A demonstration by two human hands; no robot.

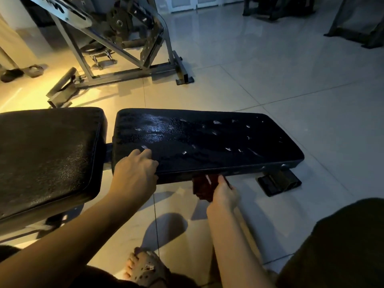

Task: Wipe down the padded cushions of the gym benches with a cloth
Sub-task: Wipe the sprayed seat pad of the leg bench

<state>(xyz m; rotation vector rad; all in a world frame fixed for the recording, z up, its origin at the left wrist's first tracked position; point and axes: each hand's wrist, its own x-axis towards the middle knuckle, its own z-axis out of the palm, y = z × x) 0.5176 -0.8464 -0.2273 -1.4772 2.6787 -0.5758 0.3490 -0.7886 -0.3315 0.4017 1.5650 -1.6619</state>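
Observation:
A long black bench cushion (207, 140) lies across the middle, its top glossy and flecked with small white tears. A second black cushion (47, 159) sits to its left, separated by a narrow gap. My left hand (135, 173) rests on the near left corner of the long cushion, fingers curved over its edge. My right hand (223, 194) grips a dark red cloth (202, 187) and holds it against the cushion's near side edge, below the top surface. Part of the cloth is hidden under the cushion's rim.
A grey steel gym machine frame (124, 48) with weight plates stands behind the bench. A black bench foot (278, 182) sticks out at the right. Sandals (22, 72) lie at far left. My sandalled foot (145, 267) is on the tiled floor (291, 69).

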